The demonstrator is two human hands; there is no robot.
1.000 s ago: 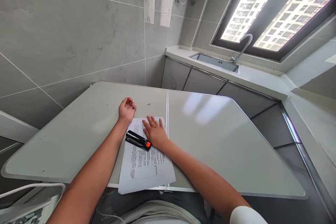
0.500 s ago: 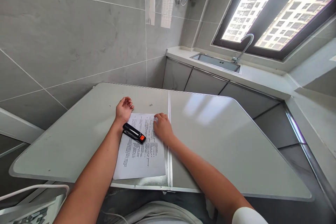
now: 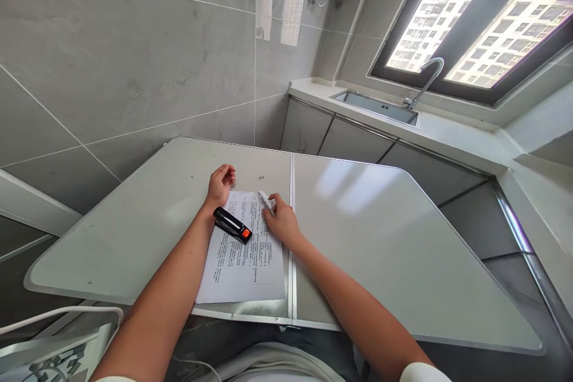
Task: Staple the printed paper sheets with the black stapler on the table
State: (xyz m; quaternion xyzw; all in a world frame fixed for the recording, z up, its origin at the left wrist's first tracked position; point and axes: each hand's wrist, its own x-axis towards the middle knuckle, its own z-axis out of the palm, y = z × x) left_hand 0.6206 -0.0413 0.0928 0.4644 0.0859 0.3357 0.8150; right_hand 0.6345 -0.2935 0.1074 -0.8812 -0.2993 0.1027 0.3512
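A printed sheet of white paper [image 3: 242, 286] lies on the table in front of me. My right hand [image 3: 283, 219] pinches its far right corner, which is folded up and curls between the thumb and fingers. On the upper left part of the sheet rests a black stapler [image 3: 231, 224] with an orange-red square at its near end. My left hand [image 3: 221, 184] lies on its side by the far left corner, fingers curled in, nothing visible in them. The left wrist is beside the stapler's far end.
The pale folding table [image 3: 358, 250] has a metal seam down its middle. Small staple-like bits [image 3: 262, 177] lie beyond the paper. A white cable [image 3: 67, 310] and a white rack are at lower left. Behind stand a counter with a sink [image 3: 376, 107], a faucet [image 3: 432, 74] and a window.
My right hand has lifted and bent over the paper's far right corner, which lay flat before. The fingers of my left hand are curled in more. The view has shifted slightly.
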